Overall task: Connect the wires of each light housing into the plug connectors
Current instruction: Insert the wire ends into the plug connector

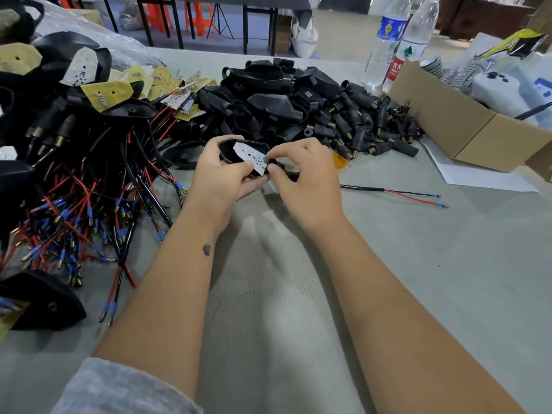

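Step in hand, as I read it: seating the small white LED board point(250, 158) w/ its yellowish dots into the black plastic light housing point(239, 150) and feeding its leads thru, i.e. prep before any plug goes on. Not yet at the connecting part.

Left hand point(219, 170) cups the housing from below and the left side, fingers curled round it, thumb pressing near the board's lower edge. Right hand point(301, 174) is closed in a pinch, thumb and forefinger tips at the board's right end where a bit of red wire shows; can't tell if it grips wire or board corner. Housing sits between both hands, lifted just off the grey ribbed table cover point(268, 294).

The thin black sheathed cable splitting into red and black leads w/ blue-sleeved tips point(412, 197) trails out right of the right hand, lying on the table.

Next move prob calls for freeing the right hand, taking a black plug connector w/ brass end from the heap point(367, 130) just beyond, near the cardboard box point(466, 135), and lining up those tips w/ it.
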Demonstrator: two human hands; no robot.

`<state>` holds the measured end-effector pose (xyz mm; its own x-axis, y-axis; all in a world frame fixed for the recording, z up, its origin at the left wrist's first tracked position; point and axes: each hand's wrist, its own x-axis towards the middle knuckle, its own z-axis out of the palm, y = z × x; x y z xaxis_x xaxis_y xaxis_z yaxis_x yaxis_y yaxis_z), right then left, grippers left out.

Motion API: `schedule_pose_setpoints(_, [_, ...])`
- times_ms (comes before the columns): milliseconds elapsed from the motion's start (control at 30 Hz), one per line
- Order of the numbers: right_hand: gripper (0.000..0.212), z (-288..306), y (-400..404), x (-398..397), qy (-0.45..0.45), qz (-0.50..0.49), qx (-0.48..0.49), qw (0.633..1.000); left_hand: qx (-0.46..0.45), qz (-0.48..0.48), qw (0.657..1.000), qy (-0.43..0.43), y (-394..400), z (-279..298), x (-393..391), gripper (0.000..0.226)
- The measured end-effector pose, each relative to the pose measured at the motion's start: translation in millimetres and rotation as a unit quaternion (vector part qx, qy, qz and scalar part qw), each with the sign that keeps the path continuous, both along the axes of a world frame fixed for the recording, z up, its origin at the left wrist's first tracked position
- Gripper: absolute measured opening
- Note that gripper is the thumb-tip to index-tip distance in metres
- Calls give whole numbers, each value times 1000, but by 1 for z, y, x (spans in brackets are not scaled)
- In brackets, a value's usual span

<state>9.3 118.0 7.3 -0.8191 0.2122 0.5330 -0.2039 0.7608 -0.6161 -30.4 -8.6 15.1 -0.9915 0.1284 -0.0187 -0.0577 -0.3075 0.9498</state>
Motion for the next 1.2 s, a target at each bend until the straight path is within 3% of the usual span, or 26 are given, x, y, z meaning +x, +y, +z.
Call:
schedule_pose_setpoints(167, [23, -1, -3, -2, 1, -3, 48, 999, 58, -57, 996, -45, 1, 4, 3, 20])
schedule_pose_setpoints(433, [32, 0, -3, -3, -7, 4, 79, 997, 82, -73, 991, -79, 0, 4, 1, 29])
schedule_pose_setpoints(900, [28, -1, -4, -3, -23, 60, -31, 997, 37, -15, 992, -120, 3, 6, 0, 23])
schedule_pose_setpoints(1200, [28, 1, -3, -1, -3, 54, -79, 995, 37, -46, 992, -116, 3, 6, 1, 36])
